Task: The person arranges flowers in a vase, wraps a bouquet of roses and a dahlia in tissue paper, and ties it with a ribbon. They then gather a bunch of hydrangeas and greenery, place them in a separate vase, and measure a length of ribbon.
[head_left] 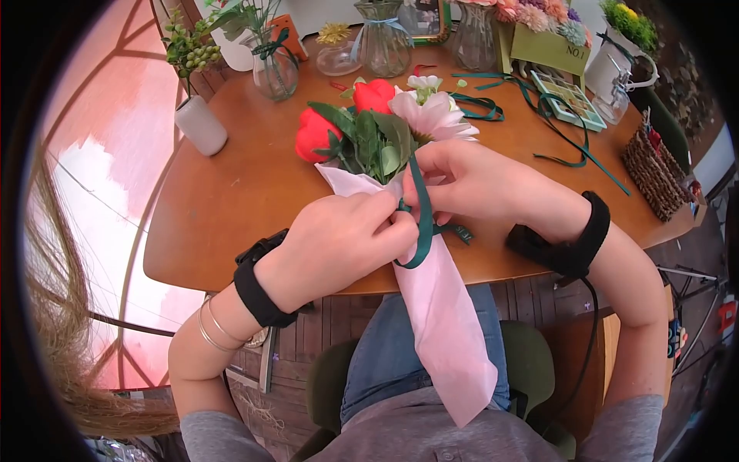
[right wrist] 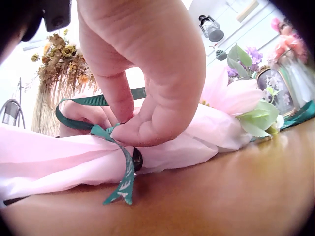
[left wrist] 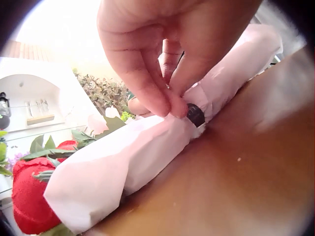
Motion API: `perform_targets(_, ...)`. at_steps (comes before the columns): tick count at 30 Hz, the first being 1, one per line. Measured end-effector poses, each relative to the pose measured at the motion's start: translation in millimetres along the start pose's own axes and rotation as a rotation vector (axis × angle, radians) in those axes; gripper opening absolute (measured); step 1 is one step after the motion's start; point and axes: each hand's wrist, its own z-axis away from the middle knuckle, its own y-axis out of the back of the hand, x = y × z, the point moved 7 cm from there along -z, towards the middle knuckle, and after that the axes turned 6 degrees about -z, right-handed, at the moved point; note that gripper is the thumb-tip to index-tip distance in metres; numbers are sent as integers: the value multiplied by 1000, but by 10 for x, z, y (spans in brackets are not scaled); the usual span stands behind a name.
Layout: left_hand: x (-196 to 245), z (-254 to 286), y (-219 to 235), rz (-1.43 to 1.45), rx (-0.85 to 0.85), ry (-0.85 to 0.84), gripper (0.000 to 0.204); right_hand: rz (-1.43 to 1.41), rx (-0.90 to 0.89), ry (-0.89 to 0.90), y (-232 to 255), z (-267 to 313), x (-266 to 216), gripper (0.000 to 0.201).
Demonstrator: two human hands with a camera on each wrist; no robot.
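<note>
A bouquet wrapped in pale pink paper [head_left: 443, 308] lies across the table's front edge, its tail over the lap. Red roses [head_left: 315, 135] and a pale pink flower [head_left: 435, 115] show at its top. Around the wrap's narrow middle runs a dark green ribbon [head_left: 423, 223], with a knot [right wrist: 101, 132] and a printed, notched end [right wrist: 125, 184]. My left hand [head_left: 331, 235] pinches the ribbon at the knot, fingertips against the paper. From the other side my right hand [head_left: 477, 181] pinches the ribbon beside the knot with thumb and forefinger. A loop of ribbon stands up between the hands.
Loose green ribbon [head_left: 531, 100] lies at the table's right. Glass vases [head_left: 381, 46] stand along the back, with a small white vase [head_left: 202, 125] at left. At the right edge are a woven basket [head_left: 654, 169] and a white pitcher [head_left: 612, 61].
</note>
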Motion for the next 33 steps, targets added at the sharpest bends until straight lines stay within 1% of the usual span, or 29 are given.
perform_targets(2,-1,29,11,10,-1,-25,14,-27,6,9,-24,15,-13,9)
perform_targets(4,24,48,21,20,-3,-51,15,16,82,24,-7,44,-51,6)
perform_targets(5,47,54,42,12,9,-58,13,14,83,23,-14,42,-27,6)
perform_targets(7,53,62,78,5,22,-67,11,275,169,261,4,59,-148,7)
perform_targets(8,60,75,75,14,-15,-96,14,275,170,260,-10,70,-150,7)
perform_targets(9,71,89,65,23,-53,-124,17,332,206,318,-21,104,-203,7)
perform_targets(10,64,91,73,24,-53,-124,17,389,241,376,-32,137,-250,7)
perform_targets(11,70,93,72,32,-62,-145,18,389,241,375,-45,143,-244,7)
perform_targets(13,74,107,70,40,-69,-165,18,464,318,480,-46,191,-306,7)
perform_targets(14,86,119,75,57,-56,-186,18,465,318,480,-50,192,-304,7)
perform_targets(16,93,132,84,73,-41,-208,19,302,320,423,-17,178,-252,10)
perform_targets(17,92,133,91,80,-30,-216,19,304,320,422,-19,176,-244,10)
perform_targets(19,90,134,92,87,-17,-225,20,277,351,486,-3,202,-271,11)
perform_targets(20,77,136,80,115,-23,-208,20,278,352,486,4,208,-272,11)
perform_targets(22,74,129,74,143,-28,-191,19,384,419,506,48,247,-297,10)
perform_targets(24,-63,115,-47,463,-199,88,16,417,414,491,69,250,-257,10)
perform_targets(25,-77,110,-35,463,-198,88,16,450,408,478,74,245,-239,10)
perform_targets(26,-56,104,-24,461,-215,20,15,451,407,478,81,244,-237,10)
perform_targets(27,-28,103,-19,457,-232,-48,14,516,429,480,90,247,-248,10)
perform_targets(28,-38,106,-30,457,-231,-47,14,582,452,482,98,251,-259,10)
perform_targets(30,-16,112,21,405,-104,-129,14,588,448,468,112,246,-252,11)
perform_targets(33,-22,117,34,404,-69,-132,13,613,451,463,124,239,-236,11)
